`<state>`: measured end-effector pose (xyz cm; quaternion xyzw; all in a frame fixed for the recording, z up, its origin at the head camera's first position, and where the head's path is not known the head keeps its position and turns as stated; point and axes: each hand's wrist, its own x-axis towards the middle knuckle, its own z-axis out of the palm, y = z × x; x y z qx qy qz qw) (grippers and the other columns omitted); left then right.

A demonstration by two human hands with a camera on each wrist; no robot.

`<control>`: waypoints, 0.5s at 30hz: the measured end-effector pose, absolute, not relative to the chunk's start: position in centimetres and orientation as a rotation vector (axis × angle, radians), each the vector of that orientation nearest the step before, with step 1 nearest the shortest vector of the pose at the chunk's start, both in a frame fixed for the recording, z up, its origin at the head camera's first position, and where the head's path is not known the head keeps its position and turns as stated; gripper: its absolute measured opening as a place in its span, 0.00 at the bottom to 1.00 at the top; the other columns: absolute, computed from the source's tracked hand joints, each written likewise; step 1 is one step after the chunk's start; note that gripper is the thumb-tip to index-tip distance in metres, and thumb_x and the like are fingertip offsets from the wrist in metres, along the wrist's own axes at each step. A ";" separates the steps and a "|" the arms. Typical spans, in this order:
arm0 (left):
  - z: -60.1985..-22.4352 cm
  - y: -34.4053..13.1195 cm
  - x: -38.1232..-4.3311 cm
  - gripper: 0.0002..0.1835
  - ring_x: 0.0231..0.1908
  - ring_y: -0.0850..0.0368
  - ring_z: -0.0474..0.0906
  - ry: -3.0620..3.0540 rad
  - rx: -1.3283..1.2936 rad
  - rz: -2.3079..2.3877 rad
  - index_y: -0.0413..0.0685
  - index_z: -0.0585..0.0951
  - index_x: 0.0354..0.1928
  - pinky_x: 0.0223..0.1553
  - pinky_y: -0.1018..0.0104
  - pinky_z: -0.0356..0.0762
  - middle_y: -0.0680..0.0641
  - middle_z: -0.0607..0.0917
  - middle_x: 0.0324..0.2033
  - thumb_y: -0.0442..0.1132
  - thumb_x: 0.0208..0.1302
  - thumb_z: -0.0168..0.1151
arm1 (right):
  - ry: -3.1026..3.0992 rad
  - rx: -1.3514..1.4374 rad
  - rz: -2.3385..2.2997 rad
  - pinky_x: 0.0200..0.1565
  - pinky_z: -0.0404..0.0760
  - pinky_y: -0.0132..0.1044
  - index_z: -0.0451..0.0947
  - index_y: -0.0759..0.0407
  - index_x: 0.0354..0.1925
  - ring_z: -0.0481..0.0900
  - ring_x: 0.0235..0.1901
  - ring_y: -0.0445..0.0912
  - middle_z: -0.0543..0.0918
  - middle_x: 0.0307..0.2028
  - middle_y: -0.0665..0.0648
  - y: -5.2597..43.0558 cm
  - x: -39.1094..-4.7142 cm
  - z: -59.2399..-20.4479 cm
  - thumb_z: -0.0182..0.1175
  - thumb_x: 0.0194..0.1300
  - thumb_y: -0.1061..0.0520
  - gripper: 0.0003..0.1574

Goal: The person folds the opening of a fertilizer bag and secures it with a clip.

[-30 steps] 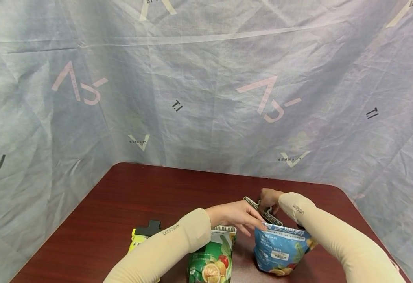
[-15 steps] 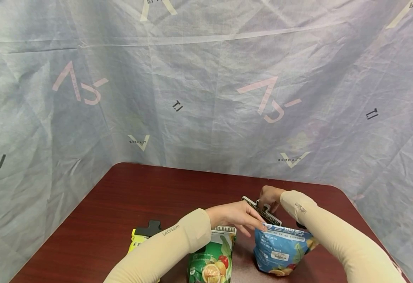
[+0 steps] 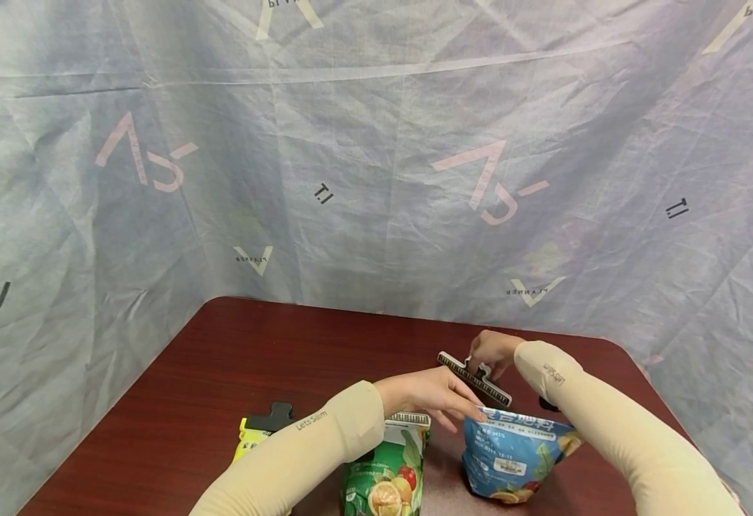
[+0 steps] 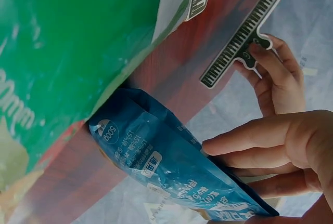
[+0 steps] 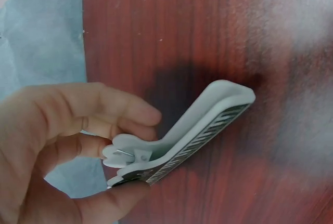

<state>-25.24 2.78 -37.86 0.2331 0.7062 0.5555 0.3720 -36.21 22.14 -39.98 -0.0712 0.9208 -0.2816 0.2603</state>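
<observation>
My left hand (image 3: 423, 393) pinches the upper left corner of a blue bag (image 3: 512, 455) printed with fruit, which stands upright on the table. In the left wrist view, fingers (image 4: 255, 135) lie along the bag's top edge. Beyond the bag, my right hand (image 3: 494, 351) grips a clip (image 3: 476, 380) by its handles between thumb and fingers. A black-and-white piano-key pattern runs along the clip's long bar. The right wrist view shows the clip (image 5: 208, 130) from its end, its handles apart and nothing between its bars.
Left of the blue bag stands a green fruit-printed bag (image 3: 383, 473) with a piano-key clip (image 3: 409, 418) on its top. Farther left, partly behind my left sleeve, a yellow bag (image 3: 247, 437) carries a black clip (image 3: 273, 416). A grey cloth (image 3: 376, 179) hangs behind the red-brown table (image 3: 273, 344).
My right hand has moved a little left and away from the blue bag with the clip, which shows more fully. My left hand and the bags have stayed put.
</observation>
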 end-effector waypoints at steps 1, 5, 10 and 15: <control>-37.9 2.8 -25.3 0.12 0.45 0.51 0.78 1.807 0.597 1.425 0.40 0.83 0.43 0.38 0.53 0.79 0.49 0.84 0.40 0.36 0.58 0.63 | 2.501 -0.197 -0.753 0.30 0.81 0.46 0.77 0.66 0.36 0.72 0.27 0.49 0.72 0.29 0.58 22.2 -36.2 -39.8 0.65 0.48 0.64 0.14; -38.0 2.7 -25.3 0.12 0.45 0.51 0.78 1.799 0.604 1.427 0.41 0.83 0.44 0.38 0.54 0.79 0.49 0.83 0.41 0.37 0.58 0.63 | 2.529 -0.222 -0.720 0.31 0.81 0.45 0.78 0.65 0.35 0.75 0.30 0.50 0.76 0.33 0.59 22.2 -36.2 -38.9 0.65 0.48 0.63 0.12; -38.0 2.7 -25.3 0.12 0.45 0.51 0.79 1.793 0.617 1.434 0.41 0.83 0.44 0.37 0.55 0.79 0.50 0.83 0.42 0.37 0.58 0.63 | 2.531 -0.239 -0.748 0.31 0.81 0.43 0.77 0.65 0.34 0.74 0.29 0.48 0.76 0.32 0.58 22.5 -36.0 -37.5 0.66 0.47 0.63 0.13; -37.9 2.5 -25.3 0.13 0.45 0.52 0.79 1.770 0.613 1.443 0.40 0.83 0.45 0.40 0.52 0.78 0.50 0.82 0.44 0.36 0.59 0.62 | 2.532 -0.261 -0.776 0.33 0.81 0.44 0.77 0.64 0.32 0.69 0.24 0.45 0.74 0.28 0.57 23.0 -35.6 -35.9 0.66 0.46 0.63 0.12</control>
